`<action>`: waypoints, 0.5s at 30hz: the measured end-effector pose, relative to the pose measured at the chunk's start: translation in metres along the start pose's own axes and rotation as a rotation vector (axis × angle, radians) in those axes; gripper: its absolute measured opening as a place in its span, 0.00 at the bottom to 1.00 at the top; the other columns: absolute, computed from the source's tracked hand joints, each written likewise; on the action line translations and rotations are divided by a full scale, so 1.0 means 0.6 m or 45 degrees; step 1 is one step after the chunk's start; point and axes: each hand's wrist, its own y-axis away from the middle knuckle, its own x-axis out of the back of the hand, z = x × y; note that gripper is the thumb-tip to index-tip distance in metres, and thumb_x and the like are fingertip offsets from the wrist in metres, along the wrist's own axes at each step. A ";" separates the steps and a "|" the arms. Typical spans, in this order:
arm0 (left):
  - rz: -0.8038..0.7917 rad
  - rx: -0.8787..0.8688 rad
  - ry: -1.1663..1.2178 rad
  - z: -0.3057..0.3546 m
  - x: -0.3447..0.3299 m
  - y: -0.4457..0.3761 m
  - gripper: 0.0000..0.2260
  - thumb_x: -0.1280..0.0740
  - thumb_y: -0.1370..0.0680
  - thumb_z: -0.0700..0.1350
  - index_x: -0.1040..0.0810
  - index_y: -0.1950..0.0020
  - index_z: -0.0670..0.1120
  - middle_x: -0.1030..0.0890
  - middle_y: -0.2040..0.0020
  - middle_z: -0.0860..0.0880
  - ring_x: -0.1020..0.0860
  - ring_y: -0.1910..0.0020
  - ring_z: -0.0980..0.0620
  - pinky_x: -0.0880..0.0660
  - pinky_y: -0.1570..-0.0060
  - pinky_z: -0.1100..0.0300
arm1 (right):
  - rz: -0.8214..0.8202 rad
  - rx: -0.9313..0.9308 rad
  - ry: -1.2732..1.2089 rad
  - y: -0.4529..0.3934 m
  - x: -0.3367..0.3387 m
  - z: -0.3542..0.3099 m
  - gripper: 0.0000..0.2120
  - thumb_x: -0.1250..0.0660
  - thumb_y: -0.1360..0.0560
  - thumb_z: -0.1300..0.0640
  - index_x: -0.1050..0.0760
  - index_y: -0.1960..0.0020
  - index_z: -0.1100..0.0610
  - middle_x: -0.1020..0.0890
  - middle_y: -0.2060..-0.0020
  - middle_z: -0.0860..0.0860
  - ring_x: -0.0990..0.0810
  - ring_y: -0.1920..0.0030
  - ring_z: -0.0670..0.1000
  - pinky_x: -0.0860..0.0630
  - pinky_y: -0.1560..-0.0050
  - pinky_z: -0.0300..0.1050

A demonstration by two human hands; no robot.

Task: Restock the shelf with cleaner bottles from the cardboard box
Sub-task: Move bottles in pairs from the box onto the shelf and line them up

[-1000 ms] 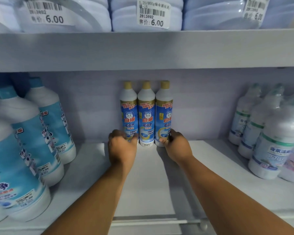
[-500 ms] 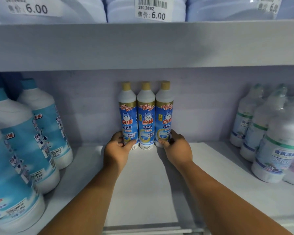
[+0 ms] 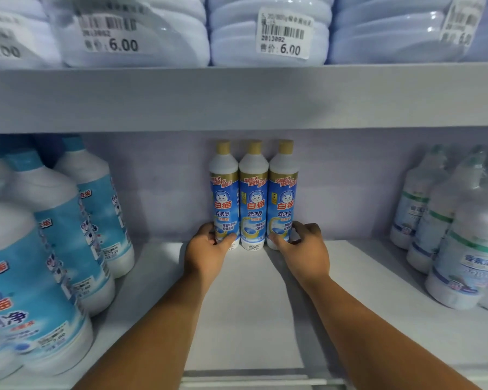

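Standing along the left side of the shelf, big blue-labelled jugs run from front to back in a packed file, which leaves the middle bay bare for new stock. Next comes the left hand, reaching deep into that bay; its fingers wrap behind the base of the left bottle while the thumb presses across the label in front, so the hand is closed on that bottle low down, where a push is least likely to tip it. Beside it the middle bottle stands untouched by either hand, squeezed shoulder to shoulder between its neighbours. The right bottle is gripped in the mirror way by the right hand, thumb in front and fingers curled round the outer side near the foot. All three cleaner bottles stand upright with gold caps level and labels facing out, at or very near the back wall, probably so that later rows can fill in front of them. Pinching the row from both ends looks like a way to square it and close any gaps. Farther right, green-banded bottles fill their own bay, well apart. Overhead, price tags hang from goods on the upper shelf. No cardboard box is in view.
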 end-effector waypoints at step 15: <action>-0.081 -0.011 -0.082 -0.022 0.005 -0.008 0.17 0.28 0.22 0.44 0.21 0.34 0.46 0.16 0.41 0.51 0.18 0.42 0.53 0.24 0.37 0.55 | -0.057 -0.029 -0.113 -0.004 -0.013 0.002 0.20 0.25 0.29 0.41 0.22 0.42 0.50 0.16 0.51 0.43 0.17 0.54 0.45 0.23 0.58 0.39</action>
